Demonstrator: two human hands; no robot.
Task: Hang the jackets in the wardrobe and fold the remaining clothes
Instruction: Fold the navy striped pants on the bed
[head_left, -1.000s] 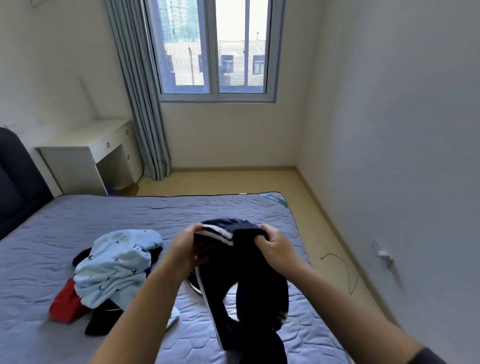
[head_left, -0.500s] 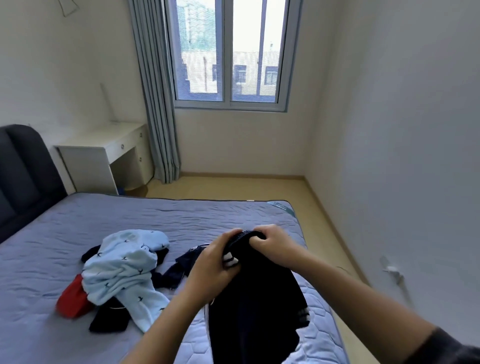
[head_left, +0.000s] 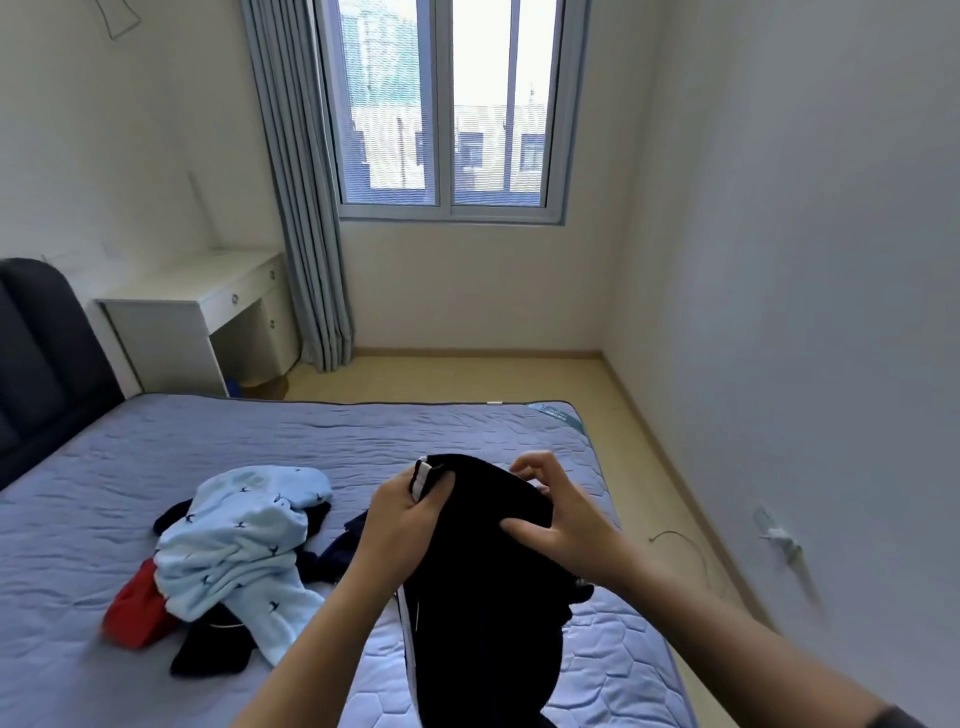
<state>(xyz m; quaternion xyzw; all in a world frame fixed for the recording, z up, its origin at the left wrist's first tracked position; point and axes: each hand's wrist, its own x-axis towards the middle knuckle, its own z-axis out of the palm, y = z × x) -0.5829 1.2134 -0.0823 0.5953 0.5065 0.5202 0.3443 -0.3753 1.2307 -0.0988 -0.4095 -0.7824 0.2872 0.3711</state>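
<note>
Head view: holding a dark garment (head_left: 483, 623) up above the near side of the bed (head_left: 260, 441), top edge raised, the rest hanging down between the forearms. Gripped at the white-striped band with the left hand (head_left: 410, 525); pinched along the same top edge with the right hand (head_left: 561, 525), thumb in front, fingers behind. Probably lifted to let the cloth drop and show its shape. Off to the left, heaped on the bed: a light blue garment (head_left: 244, 535) and a red piece (head_left: 132, 616).
</note>
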